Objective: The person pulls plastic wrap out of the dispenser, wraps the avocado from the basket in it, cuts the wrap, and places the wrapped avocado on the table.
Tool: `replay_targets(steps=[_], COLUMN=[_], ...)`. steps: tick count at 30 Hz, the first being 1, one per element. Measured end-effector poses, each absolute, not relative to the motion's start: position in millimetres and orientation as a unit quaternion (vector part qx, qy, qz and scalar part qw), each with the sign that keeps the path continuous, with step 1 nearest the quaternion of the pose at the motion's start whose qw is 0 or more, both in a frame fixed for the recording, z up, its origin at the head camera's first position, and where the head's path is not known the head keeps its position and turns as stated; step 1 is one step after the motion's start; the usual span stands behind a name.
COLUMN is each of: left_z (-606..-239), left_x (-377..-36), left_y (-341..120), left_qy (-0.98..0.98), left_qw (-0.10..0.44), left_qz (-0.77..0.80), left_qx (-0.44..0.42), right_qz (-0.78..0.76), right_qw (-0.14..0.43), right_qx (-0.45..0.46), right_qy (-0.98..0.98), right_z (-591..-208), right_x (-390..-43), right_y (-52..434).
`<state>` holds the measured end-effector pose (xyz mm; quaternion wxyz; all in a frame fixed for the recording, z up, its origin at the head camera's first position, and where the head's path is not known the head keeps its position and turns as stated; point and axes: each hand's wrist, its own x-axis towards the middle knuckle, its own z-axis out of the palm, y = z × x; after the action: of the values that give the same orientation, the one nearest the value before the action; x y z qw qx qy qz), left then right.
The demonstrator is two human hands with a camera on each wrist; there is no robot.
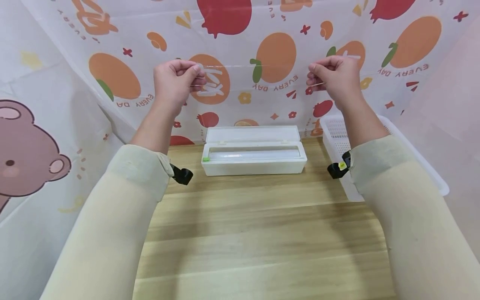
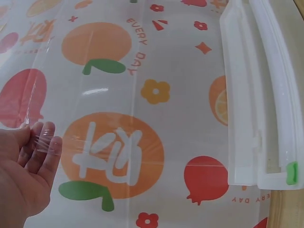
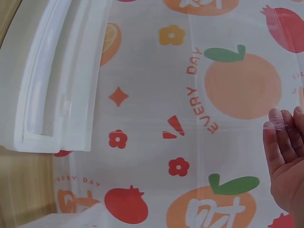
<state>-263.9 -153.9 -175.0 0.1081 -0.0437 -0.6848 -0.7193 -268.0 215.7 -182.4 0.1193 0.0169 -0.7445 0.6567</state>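
A sheet of clear film (image 1: 255, 96) is held stretched in the air above the far edge of the wooden table (image 1: 255, 233), in front of the fruit-printed backdrop (image 1: 277, 58). Its top edge is pinched at one corner by the left hand (image 1: 176, 81) and at the other by the right hand (image 1: 333, 75), the fingers of both curled onto the film. The hands are kept well apart, raised above the white dispenser box (image 1: 254, 156).

The box is set near the table's far edge with its lid (image 1: 253, 134) swung open against the backdrop; a roll of film is seen lying in its trough, and a green slider (image 1: 205, 159) sits at its left end. A white slatted basket (image 1: 337, 137) stands just beside the box at the table's right edge; its contents cannot be made out. A broad stretch of bare wood lies between the box and the sleeves.
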Motion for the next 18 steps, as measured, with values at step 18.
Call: replay_targets(steps=[18], left_z=[-151], left_x=[-261], left_y=[-152], left_qy=[-0.661], left_qw=[0.113], left_qz=[-0.74], left_qx=[-0.044], right_qz=[0.648], right_qw=[0.157], right_qx=[0.025], right_qy=[-0.745], right_z=[-159], right_x=[-268], right_y=[214])
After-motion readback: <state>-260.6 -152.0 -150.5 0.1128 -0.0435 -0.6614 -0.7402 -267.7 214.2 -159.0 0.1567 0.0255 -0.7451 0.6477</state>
